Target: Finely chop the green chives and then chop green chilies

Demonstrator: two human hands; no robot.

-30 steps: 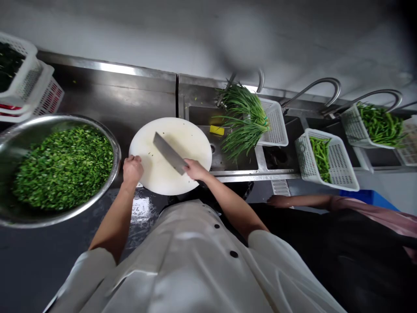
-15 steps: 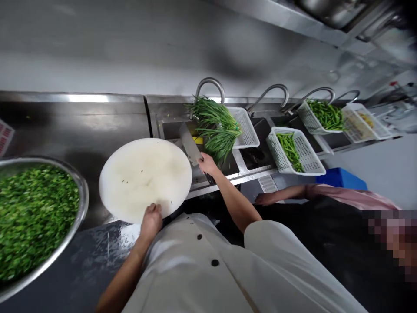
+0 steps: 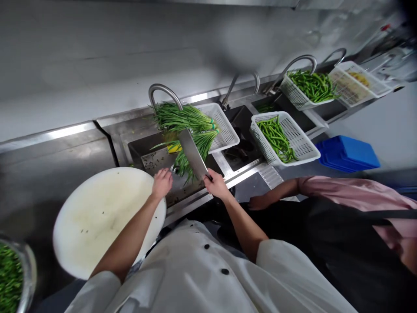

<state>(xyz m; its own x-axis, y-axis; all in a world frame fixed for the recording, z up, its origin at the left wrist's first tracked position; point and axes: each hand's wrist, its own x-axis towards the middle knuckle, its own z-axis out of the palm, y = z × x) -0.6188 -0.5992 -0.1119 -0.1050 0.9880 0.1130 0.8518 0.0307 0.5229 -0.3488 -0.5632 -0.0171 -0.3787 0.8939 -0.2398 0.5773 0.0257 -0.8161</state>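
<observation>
My right hand [image 3: 216, 184] grips the handle of a cleaver [image 3: 193, 152], its broad blade pointing away from me over the sink. Behind the blade, bundles of long thin greens like chives [image 3: 182, 118], bound with green ties, rest partly in a white perforated basket [image 3: 224, 134] and hang into the sink [image 3: 154, 161]. My left hand [image 3: 162, 182] reaches across the far right edge of a round white cutting board [image 3: 107, 208], toward the sink. Its fingers are stretched out and hold nothing. A few dark specks lie on the board.
Chopped greens fill a metal bowl [image 3: 29, 278] at lower left. Green peppers lie in baskets [image 3: 301, 143] to the right, among curved faucets [image 3: 164, 89]. A co-worker's arm [image 3: 280, 193] is close on my right, near blue bins [image 3: 348, 152].
My left hand has left the board's near edge and moved forward and right toward the sink. The cleaver now overlaps the greens. The view has shifted right.
</observation>
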